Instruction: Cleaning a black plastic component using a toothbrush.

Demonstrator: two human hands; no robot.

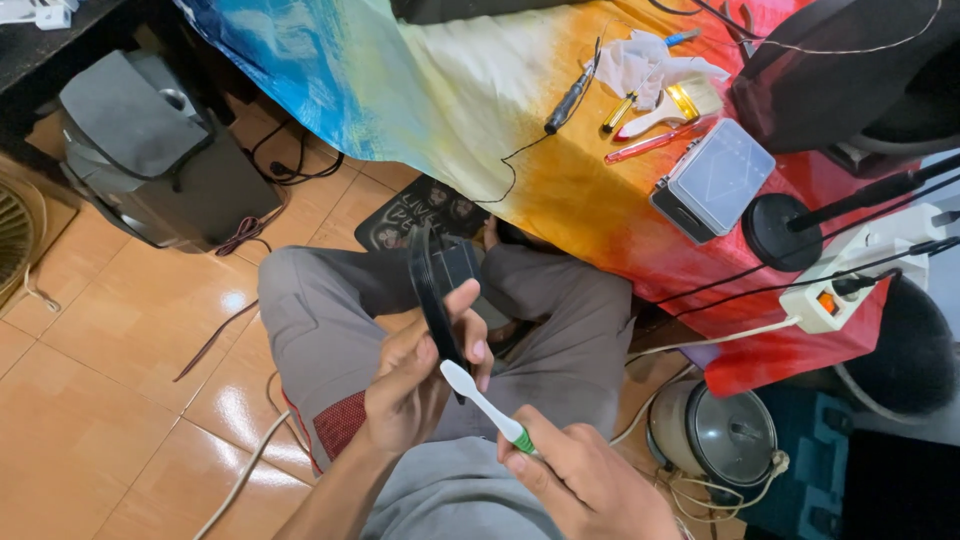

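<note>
A: So, where is the thin black panel (432,300)?

B: Above the lap, pinched edgewise in the left hand (415,385). Light, rigid, probably brittle; hold its rim. The right hand (585,480) grips a toothbrush (485,405) against it.

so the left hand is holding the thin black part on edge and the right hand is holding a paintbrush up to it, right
Not quite. The head view shows the right hand holding a white toothbrush with a green grip, not a paintbrush; the paintbrush lies on the cloth-covered table. The left hand does hold the thin black part on edge.
</note>
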